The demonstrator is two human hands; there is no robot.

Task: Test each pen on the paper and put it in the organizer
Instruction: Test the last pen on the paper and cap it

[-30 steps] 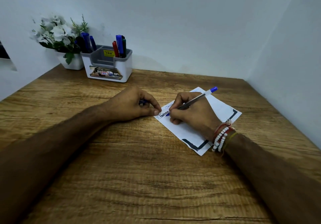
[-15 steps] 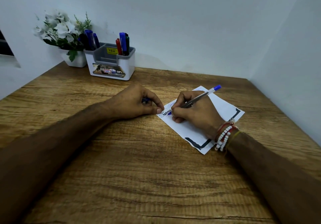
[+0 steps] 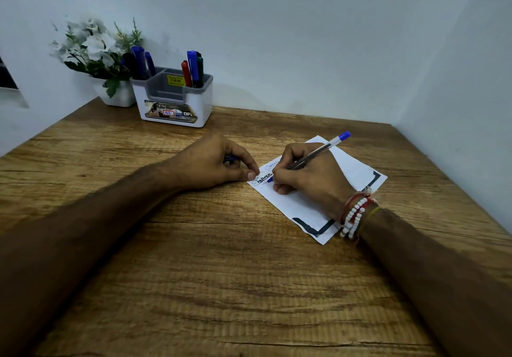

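far left, a flower pot stands just beside the white organizer, which holds markers. the left hand curls round a small blue piece, thumb at the left corner of the paper. the right hand grips the blue pen, tip on the paper near the writing.

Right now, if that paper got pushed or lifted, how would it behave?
The paper looks thin and flat, so it would probably slide easily on the table. The left hand touches its corner, likely steadying it. Lifted by one edge, it would probably flop.
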